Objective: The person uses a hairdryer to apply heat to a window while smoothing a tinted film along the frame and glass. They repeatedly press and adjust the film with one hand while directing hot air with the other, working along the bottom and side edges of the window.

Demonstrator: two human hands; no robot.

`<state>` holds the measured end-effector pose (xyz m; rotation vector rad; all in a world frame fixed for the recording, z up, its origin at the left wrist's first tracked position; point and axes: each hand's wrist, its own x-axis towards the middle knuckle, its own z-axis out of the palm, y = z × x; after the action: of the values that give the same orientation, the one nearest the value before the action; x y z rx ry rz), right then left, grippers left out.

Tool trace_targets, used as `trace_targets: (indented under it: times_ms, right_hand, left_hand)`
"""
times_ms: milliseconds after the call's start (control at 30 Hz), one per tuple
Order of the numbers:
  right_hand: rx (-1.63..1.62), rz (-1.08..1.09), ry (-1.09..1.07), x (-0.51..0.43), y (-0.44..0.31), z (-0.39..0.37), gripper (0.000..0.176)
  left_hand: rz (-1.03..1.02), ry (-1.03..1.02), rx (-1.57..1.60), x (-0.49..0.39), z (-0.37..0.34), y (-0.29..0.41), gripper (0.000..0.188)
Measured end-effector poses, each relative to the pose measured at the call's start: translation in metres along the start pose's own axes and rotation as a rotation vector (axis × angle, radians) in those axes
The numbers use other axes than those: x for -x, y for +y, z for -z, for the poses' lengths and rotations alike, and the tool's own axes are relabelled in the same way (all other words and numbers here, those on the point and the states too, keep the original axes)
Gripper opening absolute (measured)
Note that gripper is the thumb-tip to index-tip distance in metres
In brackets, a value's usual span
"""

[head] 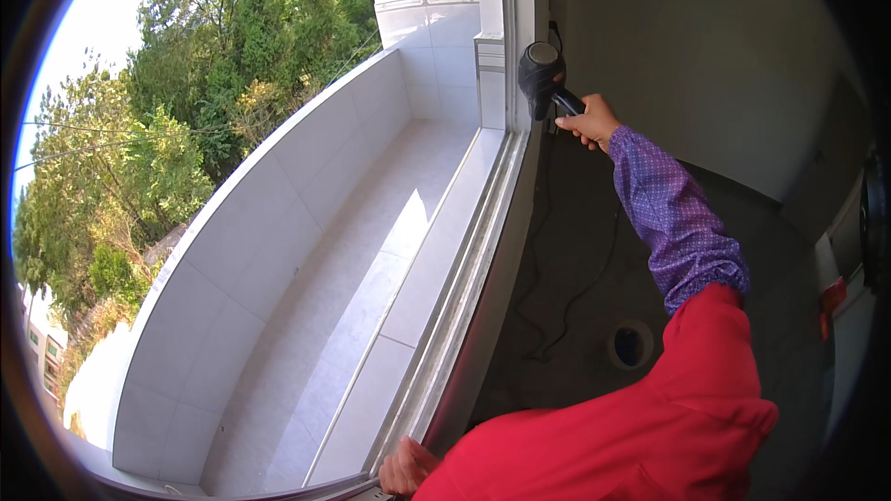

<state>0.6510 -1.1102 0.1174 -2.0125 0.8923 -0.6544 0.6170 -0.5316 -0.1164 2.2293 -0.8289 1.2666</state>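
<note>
My right hand (595, 124) is closed around the handle of a black hair dryer (539, 80), held out at arm's length beside the upright white window frame (518, 35). The dryer's round, grille-covered rear faces up towards me. A dark cord (572, 306) trails down to the floor in loose curves. At the bottom edge of the view, my left hand (405, 467) rests with bent fingers at the near end of the metal window track (456, 341). Whether those fingers grip the frame is hidden.
Left of the track run a tiled sill (424, 271) and a balcony floor (348, 236) behind a tiled parapet (271, 223). Trees (257, 42) stand beyond. Indoors, a round container (631, 344) stands on the dark floor, and a red item (832, 299) shows at far right.
</note>
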Motion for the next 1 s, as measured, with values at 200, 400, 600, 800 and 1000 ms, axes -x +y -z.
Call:
trace_targets:
  times_ms: [200, 400, 600, 800, 1000]
  right_hand:
    - [-0.030, -0.048, -0.029, -0.012, -0.007, -0.006, 0.027]
    - [0.043, -0.052, -0.028, -0.019, -0.007, -0.014, 0.028]
    - [-0.042, -0.021, 0.009, 0.062, -0.042, -0.026, 0.029]
    - [-0.054, 0.003, 0.011, 0.080, -0.049, -0.024, 0.029]
    - [-0.171, 0.002, 0.085, 0.100, -0.045, -0.040, 0.030]
  left_hand:
    - [0.039, 0.268, -0.015, -0.014, -0.006, 0.010, 0.016]
    - [-0.008, 0.242, -0.047, -0.016, 0.000, 0.009, 0.011]
    - [-0.052, 0.055, -0.110, 0.012, 0.090, -0.033, 0.010]
    - [-0.066, -0.054, -0.095, 0.037, 0.098, -0.049, 0.010]
    - [-0.102, 0.097, -0.068, 0.028, 0.116, -0.054, 0.010]
